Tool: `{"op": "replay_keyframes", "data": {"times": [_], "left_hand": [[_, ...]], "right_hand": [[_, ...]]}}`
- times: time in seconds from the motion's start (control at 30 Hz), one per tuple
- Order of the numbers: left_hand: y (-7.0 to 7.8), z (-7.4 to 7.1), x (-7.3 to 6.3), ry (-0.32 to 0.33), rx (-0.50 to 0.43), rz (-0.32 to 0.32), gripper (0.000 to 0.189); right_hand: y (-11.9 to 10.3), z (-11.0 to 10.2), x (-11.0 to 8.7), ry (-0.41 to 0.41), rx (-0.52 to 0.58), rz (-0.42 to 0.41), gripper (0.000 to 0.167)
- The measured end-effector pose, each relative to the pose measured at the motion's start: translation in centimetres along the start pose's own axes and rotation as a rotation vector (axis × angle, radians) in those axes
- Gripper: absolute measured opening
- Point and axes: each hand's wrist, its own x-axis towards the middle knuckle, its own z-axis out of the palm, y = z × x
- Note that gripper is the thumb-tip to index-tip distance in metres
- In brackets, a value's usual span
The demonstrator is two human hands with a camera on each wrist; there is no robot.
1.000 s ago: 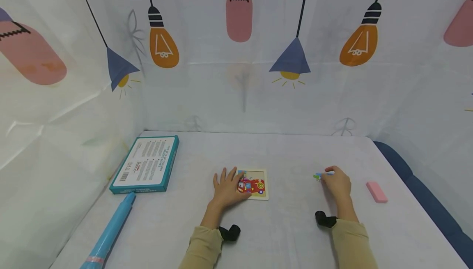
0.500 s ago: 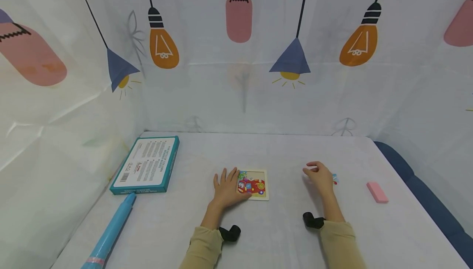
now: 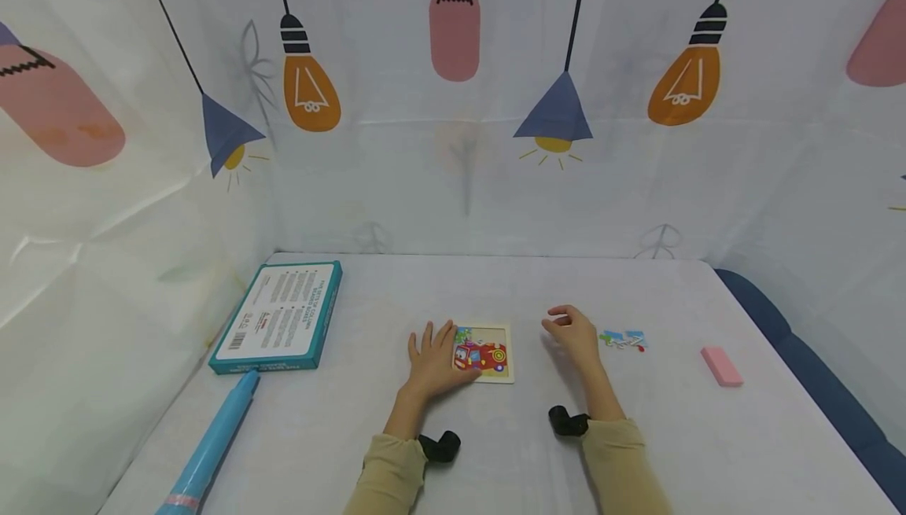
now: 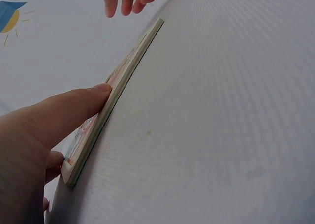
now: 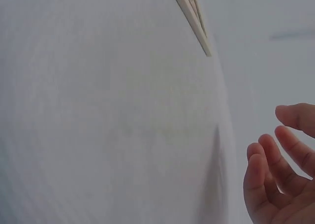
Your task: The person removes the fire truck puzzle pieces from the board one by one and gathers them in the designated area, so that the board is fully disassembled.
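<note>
A small wooden jigsaw puzzle with a red vehicle picture and pale frame lies mid-table. My left hand rests on its left side, fingers spread. In the left wrist view the thumb presses on the board near its edge. My right hand hovers over the table between the puzzle and a small cluster of loose puzzle pieces. In the right wrist view its fingers are loosely bent, thumb apart, holding nothing; a corner of the puzzle frame shows at the top.
On the left lies a flat teal-edged box, with a long light-blue tapered object in front of it. A pink block sits right of the loose pieces. Behind the table hangs a lamp-patterned curtain.
My right hand has left the loose pieces and moved leftwards toward the puzzle, uncovering the pieces. The left hand has stayed on the puzzle.
</note>
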Motion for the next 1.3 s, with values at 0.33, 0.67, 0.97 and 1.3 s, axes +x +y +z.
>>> {"op": "replay_keyframes", "data": {"times": [0.33, 0.67, 0.97, 1.3], "left_hand": [[-0.1, 0.2, 0.1, -0.001, 0.003, 0.0, 0.095], [-0.2, 0.2, 0.1, 0.003, 0.012, 0.001, 0.094], [-0.2, 0.3, 0.2, 0.001, 0.01, 0.0, 0.094], [-0.4, 0.2, 0.1, 0.006, 0.016, 0.013, 0.094]], "right_hand": [[-1.6, 3.2, -0.3, -0.08, 0.052, -0.031, 0.026], [-2.9, 5.4, -0.9, -0.113, 0.052, -0.062, 0.024], [-3.8, 6.8, -1.4, -0.16, 0.04, -0.112, 0.018], [-4.9, 8.3, -2.0, -0.236, -0.173, -0.21, 0.014]]}}
